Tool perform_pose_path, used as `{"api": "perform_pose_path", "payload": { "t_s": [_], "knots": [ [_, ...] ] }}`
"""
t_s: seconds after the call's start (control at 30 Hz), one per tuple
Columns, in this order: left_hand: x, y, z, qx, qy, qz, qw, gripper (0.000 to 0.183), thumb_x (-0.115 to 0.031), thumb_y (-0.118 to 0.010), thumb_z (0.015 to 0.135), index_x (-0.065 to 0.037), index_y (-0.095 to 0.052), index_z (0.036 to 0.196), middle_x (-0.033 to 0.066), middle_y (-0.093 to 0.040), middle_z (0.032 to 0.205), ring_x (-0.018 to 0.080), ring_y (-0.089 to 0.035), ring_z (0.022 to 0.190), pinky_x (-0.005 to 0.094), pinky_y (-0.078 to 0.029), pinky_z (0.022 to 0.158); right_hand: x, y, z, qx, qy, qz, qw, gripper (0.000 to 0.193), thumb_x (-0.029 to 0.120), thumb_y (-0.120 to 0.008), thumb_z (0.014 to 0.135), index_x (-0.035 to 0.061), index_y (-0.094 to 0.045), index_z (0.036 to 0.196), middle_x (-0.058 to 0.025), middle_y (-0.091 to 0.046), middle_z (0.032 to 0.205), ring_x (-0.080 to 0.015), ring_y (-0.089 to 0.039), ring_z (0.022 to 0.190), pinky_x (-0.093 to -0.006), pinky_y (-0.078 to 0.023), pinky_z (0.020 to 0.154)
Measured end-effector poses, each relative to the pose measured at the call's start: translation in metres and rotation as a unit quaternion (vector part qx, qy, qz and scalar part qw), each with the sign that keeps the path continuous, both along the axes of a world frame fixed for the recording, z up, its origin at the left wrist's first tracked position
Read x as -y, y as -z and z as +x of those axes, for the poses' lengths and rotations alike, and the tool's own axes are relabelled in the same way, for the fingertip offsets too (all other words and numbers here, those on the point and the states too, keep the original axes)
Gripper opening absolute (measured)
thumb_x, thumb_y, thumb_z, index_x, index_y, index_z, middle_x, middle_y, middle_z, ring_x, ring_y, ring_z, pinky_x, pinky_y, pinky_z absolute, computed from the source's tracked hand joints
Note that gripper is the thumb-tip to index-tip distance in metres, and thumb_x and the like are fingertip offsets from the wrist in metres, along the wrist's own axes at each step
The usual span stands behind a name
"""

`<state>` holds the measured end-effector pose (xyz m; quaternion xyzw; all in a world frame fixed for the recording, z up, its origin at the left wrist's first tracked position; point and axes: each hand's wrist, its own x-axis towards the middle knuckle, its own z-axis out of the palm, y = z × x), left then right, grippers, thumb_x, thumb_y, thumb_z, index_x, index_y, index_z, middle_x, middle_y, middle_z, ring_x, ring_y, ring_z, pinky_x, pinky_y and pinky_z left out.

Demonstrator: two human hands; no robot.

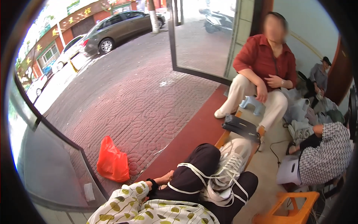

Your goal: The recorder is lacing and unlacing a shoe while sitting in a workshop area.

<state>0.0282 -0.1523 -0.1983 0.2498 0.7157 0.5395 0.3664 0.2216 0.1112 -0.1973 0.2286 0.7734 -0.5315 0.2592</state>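
Observation:
A pale sneaker (228, 166) with long, loose white laces rests between my knees, in dark trousers. One white lace (192, 168) loops over my left knee, and others trail across my right leg. My left hand (164, 180), below a black wristband and a leaf-patterned sleeve (123, 203), is beside my left thigh, close to a loop of lace. Its fingers are mostly hidden by the leg, so I cannot see whether they grip the lace. My right hand is not in view.
A black bag (240, 126) lies on a wooden bench (222, 139) ahead. A red plastic bag (112, 160) stands on the paving by the glass door (59, 164). An orange stool (311, 203) is at right. A person in red (257, 56) sits opposite; another person (324, 153) bends at right.

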Motion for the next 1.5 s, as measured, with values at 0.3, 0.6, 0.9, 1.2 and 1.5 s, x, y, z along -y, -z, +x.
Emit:
{"api": "perform_pose_path", "payload": {
  "t_s": [0.3,0.6,0.9,1.2,1.5],
  "knots": [
    [0.11,0.14,-0.082,0.085,0.106,-0.116,0.984,0.031,-0.012,-0.068,0.087,-0.005,-0.056,0.114,0.014,-0.067,0.093,0.0215,-0.065,0.091,0.0357,-0.051,0.081,-0.01,0.085,0.243,0.13,0.506,-0.187,0.832,0.022,0.027,-0.06,0.09,0.0073,-0.068,0.093,-0.0045,-0.066,0.078,-0.0222,-0.068,0.073,-0.0424,-0.056,0.072],
    [-0.05,-0.093,-0.093,-0.354,0.055,0.035,0.933,0.021,-0.007,-0.068,0.085,-0.002,-0.065,0.104,0.0159,-0.069,0.093,0.0244,-0.068,0.087,0.0353,-0.053,0.075,-0.092,0.1,0.284,-0.074,0.486,-0.329,0.806,0.033,0.028,-0.052,0.099,-0.0008,-0.062,0.112,-0.015,-0.067,0.1,-0.03,-0.067,0.093,-0.0449,-0.055,0.089],
    [-0.154,-0.227,-0.025,-0.383,0.127,0.061,0.913,0.029,-0.003,-0.066,0.08,-0.004,-0.064,0.109,0.0122,-0.066,0.106,0.031,-0.061,0.105,0.0375,-0.048,0.093,-0.135,-0.146,0.08,-0.354,0.444,0.12,0.814,0.016,0.01,-0.06,0.094,0.0003,-0.065,0.107,-0.004,-0.067,0.085,-0.0125,-0.062,0.076,-0.0256,-0.053,0.072],
    [-0.203,-0.19,-0.012,-0.526,0.219,-0.057,0.82,0.024,-0.023,-0.071,0.074,-0.009,-0.063,0.092,0.0104,-0.065,0.094,0.0285,-0.061,0.101,0.0412,-0.04,0.098,-0.06,-0.19,-0.012,-0.364,0.144,0.377,0.839,0.027,0.009,-0.065,0.085,0.0051,-0.061,0.112,-0.0107,-0.066,0.089,-0.0269,-0.063,0.085,-0.0378,-0.049,0.08],
    [-0.208,-0.187,-0.022,-0.473,0.237,-0.031,0.848,0.013,-0.019,-0.068,0.075,-0.009,-0.063,0.083,0.0064,-0.066,0.079,0.0276,-0.063,0.088,0.0403,-0.041,0.09,-0.07,-0.186,-0.015,-0.345,0.098,0.396,0.845,0.037,0.006,-0.066,0.081,0.0072,-0.058,0.117,-0.0097,-0.065,0.084,-0.0293,-0.062,0.083,-0.0416,-0.047,0.08]
  ]
}}
